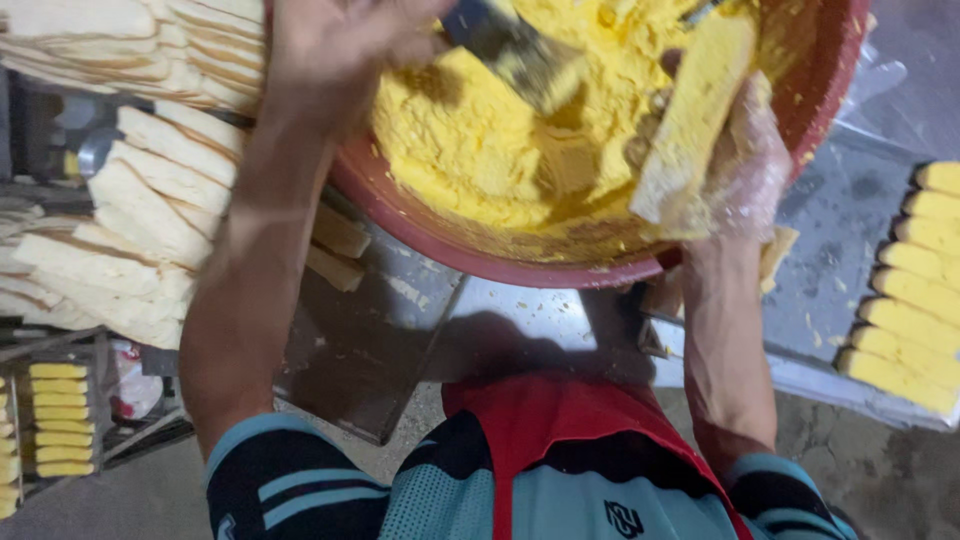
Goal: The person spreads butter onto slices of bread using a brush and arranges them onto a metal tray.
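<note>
A big red bowl [420, 225] holds thick yellow cream [470, 140]. My left hand [340, 45] reaches over the bowl's left rim and grips a flat dark spatula [515, 55], whose blade lies over the cream. My right hand [745, 165], in a thin clear plastic glove, holds a long bread slice [695, 110] upright against the bowl's right side. The slice's face is covered in yellow cream. The top edge of the picture cuts off part of my left hand's fingers.
Plain pale bread slices [150, 190] are stacked to the left of the bowl. Several yellow-coated slices [915, 290] lie in a row on a metal tabletop [840, 210] at the right. More coated slices [60, 420] sit on a rack at the lower left.
</note>
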